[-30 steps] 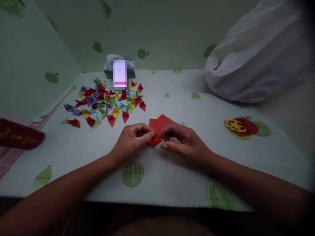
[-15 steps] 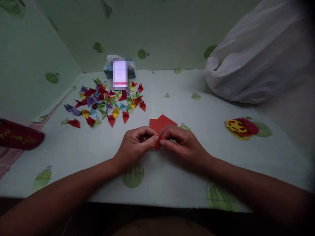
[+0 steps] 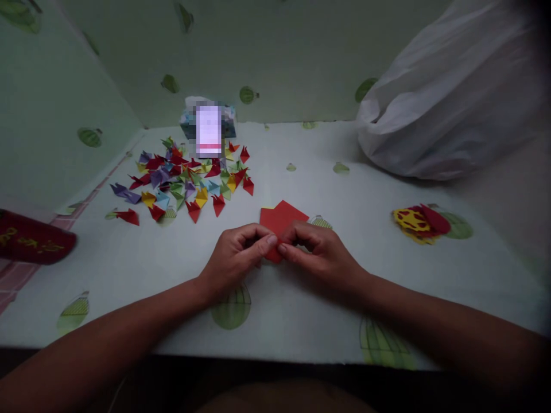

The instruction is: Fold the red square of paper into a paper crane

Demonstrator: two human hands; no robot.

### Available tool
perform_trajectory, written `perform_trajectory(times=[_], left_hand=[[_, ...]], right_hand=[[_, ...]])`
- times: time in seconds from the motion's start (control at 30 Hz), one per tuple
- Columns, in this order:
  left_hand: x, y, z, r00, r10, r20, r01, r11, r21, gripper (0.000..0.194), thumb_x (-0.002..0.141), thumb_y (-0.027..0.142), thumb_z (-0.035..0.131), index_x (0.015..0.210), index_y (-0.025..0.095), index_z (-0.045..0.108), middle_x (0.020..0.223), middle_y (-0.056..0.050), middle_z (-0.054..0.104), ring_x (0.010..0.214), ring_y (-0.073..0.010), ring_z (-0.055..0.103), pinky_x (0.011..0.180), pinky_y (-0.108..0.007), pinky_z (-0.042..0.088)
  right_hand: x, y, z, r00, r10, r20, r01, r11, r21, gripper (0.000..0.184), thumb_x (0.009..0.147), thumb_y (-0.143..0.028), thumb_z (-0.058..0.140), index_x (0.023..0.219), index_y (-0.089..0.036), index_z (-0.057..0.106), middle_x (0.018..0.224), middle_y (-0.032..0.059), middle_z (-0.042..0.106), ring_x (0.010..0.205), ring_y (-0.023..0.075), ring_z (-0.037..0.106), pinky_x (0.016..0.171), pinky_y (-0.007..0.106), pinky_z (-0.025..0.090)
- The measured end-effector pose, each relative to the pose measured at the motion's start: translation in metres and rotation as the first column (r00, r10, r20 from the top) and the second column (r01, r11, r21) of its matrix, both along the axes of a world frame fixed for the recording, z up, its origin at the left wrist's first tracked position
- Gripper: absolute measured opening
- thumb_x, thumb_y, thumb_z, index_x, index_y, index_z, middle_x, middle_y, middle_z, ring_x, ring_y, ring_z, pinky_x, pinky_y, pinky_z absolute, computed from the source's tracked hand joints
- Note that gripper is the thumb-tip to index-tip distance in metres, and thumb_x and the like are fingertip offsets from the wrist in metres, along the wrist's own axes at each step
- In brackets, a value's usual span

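Red square paper [image 3: 282, 215] lies in front of me on the table, with a thin yellow edge showing at its upper left. My left hand [image 3: 243, 249] is closed, thumb and forefinger pinching red paper just over the near part of the sheets. Opposite it, my right hand [image 3: 321, 246] pinches the same paper, its fingertips almost touching the left ones. The fingers cover most of the held piece, so its folds cannot be made out. Beyond my left hand lies a spread of folded paper cranes [image 3: 176, 178] in red, yellow, purple, green and blue.
A lit phone [image 3: 209, 129] leans against a tissue box [image 3: 230, 120] behind the cranes. A white plastic bag [image 3: 426, 126] fills the back right. Yellow and red cut-outs [image 3: 415, 223] lie at right; a dark red cylindrical object [image 3: 37, 238] is at the left edge.
My fingertips have shifted very slightly on the red paper, the left thumb tilting up a little. The view has drifted a touch; everything else stays put.
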State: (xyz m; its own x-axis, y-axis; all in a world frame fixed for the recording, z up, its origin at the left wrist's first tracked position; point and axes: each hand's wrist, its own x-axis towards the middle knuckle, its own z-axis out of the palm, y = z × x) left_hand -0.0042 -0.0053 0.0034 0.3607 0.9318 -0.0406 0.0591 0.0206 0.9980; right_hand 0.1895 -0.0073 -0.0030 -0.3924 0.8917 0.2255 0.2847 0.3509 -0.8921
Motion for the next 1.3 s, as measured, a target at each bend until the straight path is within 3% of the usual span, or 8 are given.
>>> perform_trajectory(times=[0.13,0.27,0.57,0.77,0.9,1.1,1.3], left_hand=[[0.0020,-0.0006,-0.0007,0.999,0.009,0.044,-0.008,1.000,-0.025,0.012,0.082,0.026,0.075,0.083,0.014,0.071,0.071,-0.001,0.072,0.060,-0.0089,0.060,0.054,-0.019,0.046],[0.0024,-0.0014,0.0000,0.999,0.045,-0.006,-0.045,0.999,0.029,0.013,0.085,0.025,0.071,0.078,0.014,0.071,0.068,-0.001,0.070,0.056,-0.0077,0.055,0.054,-0.020,0.044],[0.0000,0.0027,-0.0022,0.995,0.097,-0.026,-0.096,0.995,0.040,0.016,0.085,0.030,0.070,0.079,0.015,0.068,0.064,0.002,0.063,0.054,-0.0074,0.049,0.052,-0.020,0.040],[0.0001,0.0012,-0.0002,0.998,0.023,-0.061,-0.016,0.993,0.115,0.013,0.086,0.026,0.068,0.078,0.015,0.069,0.070,-0.001,0.069,0.064,-0.0109,0.061,0.061,-0.022,0.047],[-0.0001,0.0017,-0.0011,0.994,0.060,-0.091,-0.041,0.981,0.190,0.012,0.086,0.024,0.069,0.078,0.015,0.071,0.072,-0.001,0.069,0.067,-0.0108,0.060,0.063,-0.022,0.046],[0.0004,0.0014,-0.0028,1.000,0.002,-0.004,-0.002,0.999,0.042,0.018,0.081,0.031,0.077,0.084,0.016,0.069,0.076,-0.001,0.070,0.070,-0.0125,0.062,0.065,-0.024,0.048],[0.0006,-0.0002,-0.0022,0.998,0.023,-0.056,-0.020,0.998,0.056,0.020,0.080,0.033,0.077,0.079,0.015,0.068,0.075,-0.003,0.068,0.068,-0.0126,0.058,0.063,-0.025,0.045]], right_hand=[[-0.0008,0.0002,0.0007,1.000,0.001,-0.002,-0.001,1.000,-0.011,0.020,0.092,-0.024,0.063,0.073,-0.016,0.064,0.071,0.0015,0.064,0.066,0.0134,0.056,0.061,0.026,0.041],[-0.0012,0.0008,0.0009,0.999,0.013,-0.044,-0.016,0.999,-0.052,0.017,0.091,-0.024,0.064,0.075,-0.016,0.063,0.073,0.0016,0.064,0.067,0.0135,0.055,0.061,0.027,0.041],[0.0013,0.0058,0.0001,0.957,-0.008,-0.288,-0.091,0.940,-0.329,0.021,0.088,-0.035,0.069,0.081,-0.019,0.058,0.072,-0.0008,0.061,0.065,0.0131,0.057,0.062,0.027,0.043],[0.0023,0.0056,-0.0002,0.978,0.093,-0.185,-0.166,0.888,-0.429,0.031,0.090,-0.041,0.066,0.073,-0.016,0.063,0.063,-0.0005,0.058,0.058,0.0116,0.049,0.055,0.026,0.036],[0.0021,0.0049,0.0002,0.989,0.096,-0.109,-0.127,0.936,-0.328,0.027,0.090,-0.035,0.064,0.071,-0.016,0.062,0.061,-0.0027,0.053,0.056,0.0101,0.044,0.053,0.025,0.031],[0.0028,0.0013,0.0032,0.999,0.033,-0.043,-0.036,0.998,-0.059,0.025,0.092,-0.026,0.062,0.070,-0.017,0.062,0.063,-0.0028,0.055,0.059,0.0100,0.047,0.056,0.024,0.036],[0.0035,0.0010,0.0040,0.999,-0.005,-0.039,0.004,1.000,-0.014,0.028,0.094,-0.026,0.061,0.067,-0.019,0.058,0.062,-0.0021,0.057,0.059,0.0114,0.051,0.059,0.025,0.040]])
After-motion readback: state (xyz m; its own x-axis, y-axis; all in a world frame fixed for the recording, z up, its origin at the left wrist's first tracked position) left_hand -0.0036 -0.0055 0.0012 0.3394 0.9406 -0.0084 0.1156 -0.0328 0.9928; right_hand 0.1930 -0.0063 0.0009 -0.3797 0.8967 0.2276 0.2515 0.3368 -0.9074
